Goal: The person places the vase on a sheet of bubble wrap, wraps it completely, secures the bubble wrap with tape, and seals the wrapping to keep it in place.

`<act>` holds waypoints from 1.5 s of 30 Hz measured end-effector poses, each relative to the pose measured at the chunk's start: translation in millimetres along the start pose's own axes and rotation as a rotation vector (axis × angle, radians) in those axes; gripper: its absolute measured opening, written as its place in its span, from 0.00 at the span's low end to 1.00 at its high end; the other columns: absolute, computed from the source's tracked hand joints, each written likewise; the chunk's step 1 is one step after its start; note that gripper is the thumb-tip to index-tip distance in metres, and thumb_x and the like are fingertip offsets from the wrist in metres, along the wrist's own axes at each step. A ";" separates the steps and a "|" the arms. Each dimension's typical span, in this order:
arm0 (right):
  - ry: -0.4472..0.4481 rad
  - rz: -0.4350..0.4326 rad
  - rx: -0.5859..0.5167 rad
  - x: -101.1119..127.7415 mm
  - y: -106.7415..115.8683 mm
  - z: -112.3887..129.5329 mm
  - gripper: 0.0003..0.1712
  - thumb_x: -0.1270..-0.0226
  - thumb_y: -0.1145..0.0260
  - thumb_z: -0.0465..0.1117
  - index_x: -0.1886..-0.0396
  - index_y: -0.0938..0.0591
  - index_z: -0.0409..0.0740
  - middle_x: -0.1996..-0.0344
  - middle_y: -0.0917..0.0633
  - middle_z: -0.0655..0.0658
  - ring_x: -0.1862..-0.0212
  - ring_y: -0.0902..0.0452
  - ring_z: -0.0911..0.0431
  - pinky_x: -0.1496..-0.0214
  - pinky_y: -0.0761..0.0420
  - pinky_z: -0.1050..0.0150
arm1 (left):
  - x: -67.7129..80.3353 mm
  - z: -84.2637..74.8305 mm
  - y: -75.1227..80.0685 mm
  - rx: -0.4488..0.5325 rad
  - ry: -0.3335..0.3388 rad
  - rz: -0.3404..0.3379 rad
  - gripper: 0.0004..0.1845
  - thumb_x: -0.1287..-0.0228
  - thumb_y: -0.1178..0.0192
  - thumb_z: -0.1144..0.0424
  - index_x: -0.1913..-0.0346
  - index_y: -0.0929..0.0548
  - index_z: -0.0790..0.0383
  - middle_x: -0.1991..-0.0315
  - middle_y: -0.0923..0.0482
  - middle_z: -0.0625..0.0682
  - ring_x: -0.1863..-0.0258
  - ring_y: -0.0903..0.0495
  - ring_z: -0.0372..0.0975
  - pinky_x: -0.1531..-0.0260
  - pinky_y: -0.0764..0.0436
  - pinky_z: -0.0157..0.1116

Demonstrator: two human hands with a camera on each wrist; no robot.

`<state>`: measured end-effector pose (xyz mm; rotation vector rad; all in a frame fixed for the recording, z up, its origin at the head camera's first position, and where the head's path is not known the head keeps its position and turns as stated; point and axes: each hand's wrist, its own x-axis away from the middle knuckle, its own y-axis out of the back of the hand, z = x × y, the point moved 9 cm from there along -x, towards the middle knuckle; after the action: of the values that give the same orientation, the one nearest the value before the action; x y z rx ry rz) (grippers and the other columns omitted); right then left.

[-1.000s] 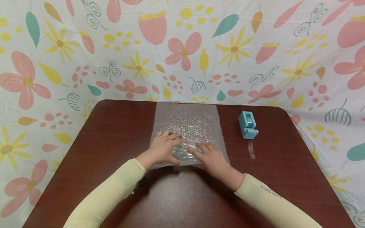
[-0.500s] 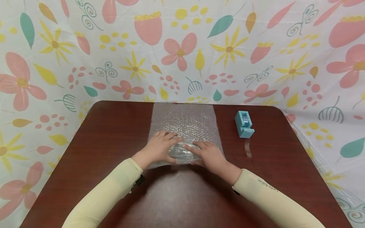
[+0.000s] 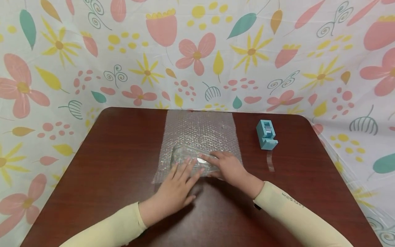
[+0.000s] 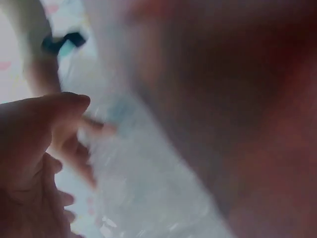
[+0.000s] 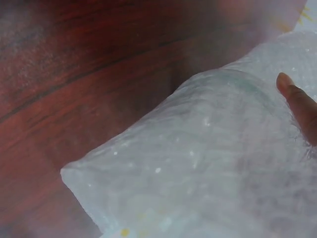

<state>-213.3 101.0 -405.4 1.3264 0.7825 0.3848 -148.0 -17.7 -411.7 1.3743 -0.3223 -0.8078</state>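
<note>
Over a clear, glass-like object with a greenish rim lies the near end of a sheet of bubble wrap. My right hand holds the covered object at its right side, fingers over the top and thumb at the near edge. In the right wrist view, a digit presses on the draped wrap. My left hand has its fingers spread and straight, their tips on the wrap at the near side. The left wrist view is blurred; the left hand's thumb stands off the wrap there.
A light blue tape dispenser stands to the right on the brown table. Just in front of it, a strip of clear tape sticks to the table. Behind the far table edge hangs a flower-patterned cloth.
My left hand has left the object's left side and come toward me, its fingers now over the near part. The object's left end shows now. My right hand stays nearly in place.
</note>
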 end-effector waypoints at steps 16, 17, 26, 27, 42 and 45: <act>0.031 0.017 0.041 -0.6 -0.8 2.5 0.41 0.49 0.18 0.53 0.32 0.19 0.54 0.48 0.12 0.40 0.50 0.12 0.47 0.47 0.14 0.46 | -12.1 31.5 -26.2 -0.368 0.092 -0.172 0.71 0.63 0.23 0.28 0.18 0.53 0.41 0.22 0.38 0.57 0.24 0.33 0.55 0.33 0.23 0.48; 0.033 0.011 0.050 -0.4 -0.3 3.9 0.42 0.50 0.18 0.53 0.32 0.19 0.55 0.48 0.12 0.40 0.50 0.12 0.47 0.46 0.14 0.47 | -14.4 33.0 -25.9 -0.363 0.089 -0.167 0.67 0.62 0.24 0.28 0.19 0.48 0.40 0.23 0.37 0.57 0.25 0.32 0.55 0.32 0.23 0.48; 0.052 -0.003 0.123 1.1 0.2 9.9 0.42 0.52 0.18 0.55 0.34 0.18 0.56 0.51 0.12 0.41 0.53 0.12 0.50 0.52 0.13 0.51 | -19.7 36.4 -18.6 -0.240 0.028 -0.216 0.58 0.65 0.24 0.27 0.29 0.28 0.51 0.34 0.24 0.59 0.35 0.22 0.54 0.37 0.18 0.45; 0.054 -0.002 0.123 0.2 0.6 9.5 0.42 0.52 0.18 0.55 0.34 0.18 0.56 0.51 0.12 0.41 0.53 0.12 0.50 0.53 0.13 0.50 | -20.5 37.3 -17.2 -0.231 0.026 -0.230 0.57 0.66 0.24 0.27 0.30 0.27 0.52 0.35 0.23 0.59 0.36 0.21 0.54 0.39 0.17 0.44; 0.076 0.187 -0.018 -17.1 -0.1 -6.2 0.42 0.46 0.21 0.55 0.30 0.22 0.54 0.51 0.11 0.43 0.59 0.13 0.51 0.54 0.13 0.55 | -38.0 56.7 -9.2 0.027 0.015 -0.114 0.50 0.61 0.22 0.31 0.35 0.19 0.54 0.38 0.19 0.62 0.41 0.18 0.54 0.45 0.14 0.47; 0.064 0.215 -0.081 -17.8 -1.9 -9.1 0.42 0.46 0.21 0.54 0.30 0.22 0.54 0.52 0.11 0.42 0.59 0.13 0.50 0.55 0.13 0.56 | -39.4 59.3 -10.6 0.066 0.014 -0.075 0.49 0.60 0.22 0.31 0.35 0.19 0.55 0.38 0.18 0.62 0.41 0.18 0.54 0.46 0.13 0.46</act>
<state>-232.3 95.3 -402.5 1.3312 0.6721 0.6260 -216.8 -34.9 -399.9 1.4603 -0.2897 -0.8555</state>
